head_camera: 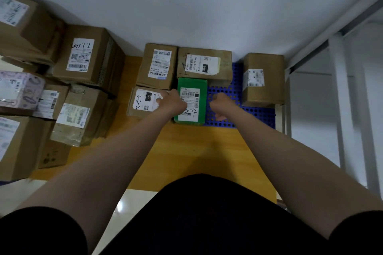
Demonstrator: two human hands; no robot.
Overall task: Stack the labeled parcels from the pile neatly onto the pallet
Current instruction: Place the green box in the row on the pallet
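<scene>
I am reaching down over the blue pallet (226, 93) with both arms, and the green parcel (192, 83) is lying flat near the middle of its near edge, label up. My left hand (173, 100) is hovering over the seam between that parcel and the brown box marked 220 (143, 99) at the near left corner. I cannot tell whether its fingers are gripping or only resting. My right hand (223, 103) is hanging just beside the parcel's right side, over bare pallet, fingers curled under. I cannot tell whether they are touching anything.

What I am worrying about is squareness. The green parcel looks smooth and glossy, so a one-sided nudge could be sliding it askew on the hard perforated plastic, or jamming it against the 220 box. The two cardboard boxes (204, 64) along the far edge are looking dented and creased, so anything stacked on them may be sitting crooked. The taller carton (263, 78) at the right edge is standing apart, leaving a gap to fill.

The pile (83, 58) to the left, off the pallet, is waiting: mostly matte taped cardboard, plus one pale patterned box (22, 87).
</scene>
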